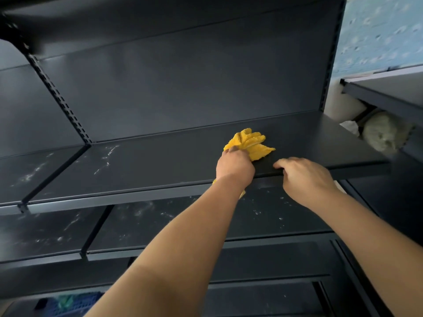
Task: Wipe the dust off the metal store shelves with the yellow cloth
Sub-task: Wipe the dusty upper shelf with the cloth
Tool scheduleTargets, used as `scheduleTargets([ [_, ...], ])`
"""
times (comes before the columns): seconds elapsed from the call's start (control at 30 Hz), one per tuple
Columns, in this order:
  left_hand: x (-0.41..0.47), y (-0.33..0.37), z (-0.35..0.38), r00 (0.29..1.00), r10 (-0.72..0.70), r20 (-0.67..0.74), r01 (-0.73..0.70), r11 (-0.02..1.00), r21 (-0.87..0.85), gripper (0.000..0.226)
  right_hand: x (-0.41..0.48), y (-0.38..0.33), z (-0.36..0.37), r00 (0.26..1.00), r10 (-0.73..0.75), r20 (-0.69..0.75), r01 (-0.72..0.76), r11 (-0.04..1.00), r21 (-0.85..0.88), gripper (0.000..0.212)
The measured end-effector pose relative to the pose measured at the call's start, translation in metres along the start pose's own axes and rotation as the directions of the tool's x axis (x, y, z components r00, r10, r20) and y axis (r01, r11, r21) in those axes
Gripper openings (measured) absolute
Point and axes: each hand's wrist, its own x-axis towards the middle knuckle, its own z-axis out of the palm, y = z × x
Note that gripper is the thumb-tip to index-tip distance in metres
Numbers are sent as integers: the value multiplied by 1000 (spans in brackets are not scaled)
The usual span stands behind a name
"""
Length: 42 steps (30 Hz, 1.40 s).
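A dark metal shelf runs across the middle of the view. My left hand grips a bunched yellow cloth and holds it down on the shelf's right half; a bit of cloth hangs below my wrist. My right hand rests on the shelf's front edge just right of the cloth, fingers curled over the lip. White dust streaks lie on the left part of this shelf. The shelf below also carries white dust marks.
A slotted upright divides the bays at left. Another dark shelf juts in at the right, with a pale bundle under it. A blue crate sits at the bottom left. The back panel is dark metal.
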Motion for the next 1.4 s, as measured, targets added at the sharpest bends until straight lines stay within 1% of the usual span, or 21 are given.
scheduleTargets([
  [0.07, -7, -11, 0, 996, 44, -73, -42, 998, 36, 24, -1, -9, 2, 1000, -15, -8, 15, 1000, 4, 44],
  [0.17, -13, -32, -4, 995, 48, -87, -39, 993, 109, 27, 0, -29, 4, 998, -68, -6, 68, 998, 16, 44],
  [0.33, -22, -90, -22, 995, -38, -89, 51, 987, 150, 27, 6, -72, 11, 988, -152, 11, 151, 988, 40, 46],
  [0.5, -37, -162, -45, 978, -171, -120, 186, 975, 124, 28, 16, -121, 22, 978, -205, 33, 202, 977, 70, 47],
  [0.6, -45, -206, -59, 966, -226, -123, 241, 962, 126, 24, 24, -159, 32, 967, -250, 44, 245, 965, 95, 45],
  [0.7, -52, -243, -71, 955, -272, -121, 285, 952, 115, 18, 30, -197, 44, 952, -304, 41, 297, 948, 116, 40],
  [0.83, -55, -293, -85, 938, -332, -100, 342, 934, 105, 16, 38, -245, 57, 934, -357, 29, 350, 927, 136, 35],
  [0.93, -55, -328, -92, 924, -367, -112, 378, 920, 101, 20, 43, -277, 66, 923, -384, 36, 376, 916, 139, 33],
  [1.1, -57, -382, -104, 906, -392, -158, 407, 910, 77, 12, 52, -322, 78, 912, -409, 32, 401, 907, 130, 30],
  [1.23, -53, -420, -111, 894, -418, -164, 433, 899, 70, 18, 63, -355, 88, 911, -411, 34, 405, 907, 118, 29],
  [1.4, -46, -453, -118, 888, -443, -123, 451, 891, 45, 34, 73, -390, 98, 913, -408, 24, 401, 905, 140, 29],
])
